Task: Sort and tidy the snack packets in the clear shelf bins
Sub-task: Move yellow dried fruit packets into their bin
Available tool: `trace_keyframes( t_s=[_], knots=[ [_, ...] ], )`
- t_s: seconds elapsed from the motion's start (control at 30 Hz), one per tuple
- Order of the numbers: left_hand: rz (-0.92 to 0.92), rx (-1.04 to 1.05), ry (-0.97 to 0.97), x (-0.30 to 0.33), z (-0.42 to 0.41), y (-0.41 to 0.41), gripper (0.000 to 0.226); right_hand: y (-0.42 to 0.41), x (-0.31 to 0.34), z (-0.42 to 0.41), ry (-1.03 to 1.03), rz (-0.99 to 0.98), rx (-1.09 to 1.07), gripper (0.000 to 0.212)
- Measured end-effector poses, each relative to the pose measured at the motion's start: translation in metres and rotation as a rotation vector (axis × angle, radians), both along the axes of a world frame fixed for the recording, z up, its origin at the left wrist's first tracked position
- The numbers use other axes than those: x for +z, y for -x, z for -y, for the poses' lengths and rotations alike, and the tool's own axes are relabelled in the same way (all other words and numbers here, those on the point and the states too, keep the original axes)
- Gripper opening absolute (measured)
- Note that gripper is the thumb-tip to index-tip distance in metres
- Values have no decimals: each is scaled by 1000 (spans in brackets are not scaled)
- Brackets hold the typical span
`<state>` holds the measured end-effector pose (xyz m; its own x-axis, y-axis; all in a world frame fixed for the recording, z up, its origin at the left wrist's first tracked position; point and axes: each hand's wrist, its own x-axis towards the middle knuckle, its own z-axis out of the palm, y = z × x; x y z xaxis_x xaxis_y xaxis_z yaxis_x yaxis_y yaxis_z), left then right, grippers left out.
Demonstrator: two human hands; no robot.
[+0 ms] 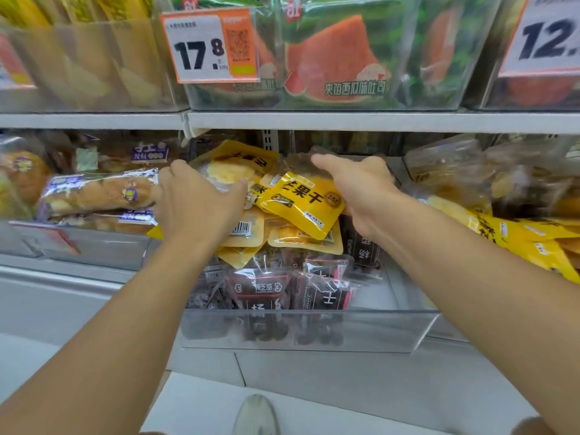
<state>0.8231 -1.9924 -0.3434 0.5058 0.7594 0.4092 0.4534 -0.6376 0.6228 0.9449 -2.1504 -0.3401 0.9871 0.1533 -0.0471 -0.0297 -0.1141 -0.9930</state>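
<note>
Shop shelving fills the view, white shelf edges (345, 121) running across with clear bins above and below. Up top, a bin of watermelon-print packs (339, 58) carries an orange price tag (208, 45) reading 17.8. Down on the lower shelf, both arms reach into the middle clear bin (301, 331). Left hand (194, 202) is on the yellow packets at the back, thumb spread wide against a yellow packet with a clear window (232, 167); its fingers are out of sight behind the hand, so whether they grip is not clear. Right hand (361, 186) grips another yellow packet (303, 202), thumb over the top, fingers hidden underneath it, the packet tilted above the heap. More yellow packets (248, 227) lie piled beneath, barcodes up, and dark red-trimmed packets (260, 293) crowd the front of the same bin. Bread rolls in purple wrappers (100, 193) sit in the bin to the left. More yellow packets spill from the bin on the right (518, 237). Below, a grey shoe toe (257, 416).
</note>
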Motion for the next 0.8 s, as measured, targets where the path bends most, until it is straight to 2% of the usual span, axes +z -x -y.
trace_keyframes(
  t_s=[0.07,0.13,0.2,0.23,0.27,0.33,0.37,0.47,0.6,0.7,0.73,0.8],
  knots=[
    [-79,-37,-94,-2,4,-1,92,29,16,7,181,81,106,116],
    [-155,-99,-190,-1,12,0,91,39,18,12,456,179,243,117],
    [-218,-255,-271,5,21,4,89,34,17,10,696,266,340,93],
    [-288,-353,-315,8,26,7,94,30,15,8,778,315,343,76],
    [-396,-423,-365,9,31,9,102,24,13,8,850,369,317,68],
    [-621,-439,-467,7,33,9,116,15,9,10,969,455,240,73],
    [-667,-416,-495,5,32,7,117,12,7,11,1025,487,206,77],
    [-624,-377,-542,5,34,-1,100,3,5,15,1105,554,183,79],
    [-558,-407,-582,6,40,-9,90,2,10,26,1071,646,285,55],
    [-501,-474,-601,8,46,-13,91,17,31,60,1023,862,313,38],
    [-490,-518,-594,8,48,-16,91,19,38,73,1012,929,321,38],
    [-515,-631,-582,7,56,-24,85,20,49,104,1132,878,370,60]
  ],
)
